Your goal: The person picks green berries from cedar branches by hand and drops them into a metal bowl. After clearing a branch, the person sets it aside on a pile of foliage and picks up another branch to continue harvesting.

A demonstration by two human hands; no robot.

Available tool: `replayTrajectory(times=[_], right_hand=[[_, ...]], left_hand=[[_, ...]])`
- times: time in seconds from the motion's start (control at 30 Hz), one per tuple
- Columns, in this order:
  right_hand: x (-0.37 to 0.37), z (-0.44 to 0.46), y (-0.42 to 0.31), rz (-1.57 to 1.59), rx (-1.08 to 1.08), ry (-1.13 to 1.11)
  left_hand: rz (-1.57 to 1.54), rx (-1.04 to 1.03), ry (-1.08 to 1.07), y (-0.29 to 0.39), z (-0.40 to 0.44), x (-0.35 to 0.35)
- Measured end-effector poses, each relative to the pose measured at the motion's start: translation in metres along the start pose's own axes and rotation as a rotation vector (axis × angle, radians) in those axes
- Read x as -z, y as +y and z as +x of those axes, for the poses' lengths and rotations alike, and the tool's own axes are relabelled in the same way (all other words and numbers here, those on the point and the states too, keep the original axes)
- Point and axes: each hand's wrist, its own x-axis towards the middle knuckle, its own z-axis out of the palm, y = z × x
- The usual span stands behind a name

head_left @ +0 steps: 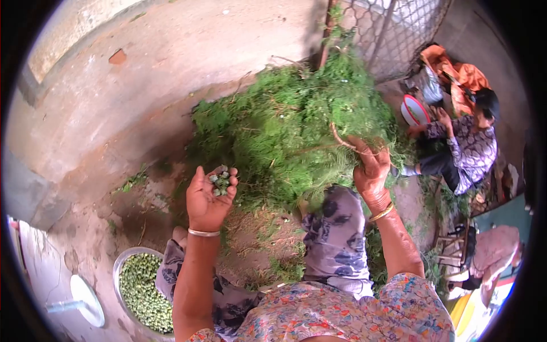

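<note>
My left hand [206, 199], palm up with its fingers curled, holds a small handful of green pods [220, 183]. In my right hand [372, 171] a thin brown plant stem [340, 138] is gripped between thumb and fingers. Feathery foliage around that stem is blurred. A large heap of cut green plants [285, 122] lies on the ground in front of both hands. To the left of my leg stands a round metal basin [118, 272] with many small green pods [145, 290] in it.
At the right another person [470, 145] sits beside a white bowl with a red rim [415, 110] and an orange cloth [456, 74]. A further person [496, 251] is at the lower right. A wire-mesh panel [387, 34] stands behind the heap; a white round object [87, 300] lies lower left.
</note>
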Motion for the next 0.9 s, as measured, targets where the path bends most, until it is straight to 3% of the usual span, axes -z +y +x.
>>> replayTrajectory(times=[0.07,0.2,0.27,0.3,0.37,0.4,0.43,0.47,0.57,0.63,0.67,0.7,0.73,0.8,0.9], right_hand=[[0.015,-0.009,0.002,-0.109,0.135,0.024],[0.057,-0.057,0.039,-0.247,0.01,-0.095],[0.098,-0.107,0.081,-0.407,-0.068,-0.316],[0.128,-0.131,0.093,-0.466,-0.233,-0.519],[0.204,-0.212,0.149,-0.722,-0.302,-0.881],[0.246,-0.263,0.187,-0.768,-0.317,-0.945],[0.267,-0.266,0.181,-0.876,-0.54,-1.424],[0.282,-0.277,0.175,-0.863,-0.643,-1.679],[0.292,-0.292,0.147,-0.782,-0.636,-1.903],[0.266,-0.253,0.117,-0.767,-0.511,-1.823],[0.247,-0.222,0.099,-0.764,-0.446,-1.674],[0.222,-0.19,0.081,-0.733,-0.403,-1.477],[0.185,-0.154,0.056,-0.635,-0.508,-1.187],[0.106,-0.092,0.002,-0.086,-0.33,-0.556],[0.016,-0.037,-0.073,0.34,-0.031,-0.448]], left_hand=[[-0.028,0.036,-0.072,-0.003,0.0,0.006],[-0.077,0.084,-0.106,-0.007,-0.002,0.009],[-0.078,0.047,-0.112,-0.008,-0.006,0.007],[-0.073,0.048,-0.139,-0.008,-0.008,0.007],[-0.078,0.041,-0.134,-0.008,-0.012,0.008],[-0.074,0.053,-0.142,-0.009,-0.014,0.007],[-0.056,0.052,-0.124,-0.009,-0.015,0.006],[-0.063,0.052,-0.119,-0.009,-0.017,0.006],[-0.021,0.061,-0.098,-0.008,-0.021,0.003],[0.074,0.073,-0.027,-0.01,-0.026,0.0],[0.077,0.085,-0.026,-0.011,-0.027,-0.003],[0.121,0.086,-0.011,-0.013,-0.028,-0.006],[0.165,0.083,0.001,-0.014,-0.029,-0.01],[0.248,0.082,0.039,-0.019,-0.031,-0.018],[0.343,0.081,0.093,-0.025,-0.031,-0.02]])
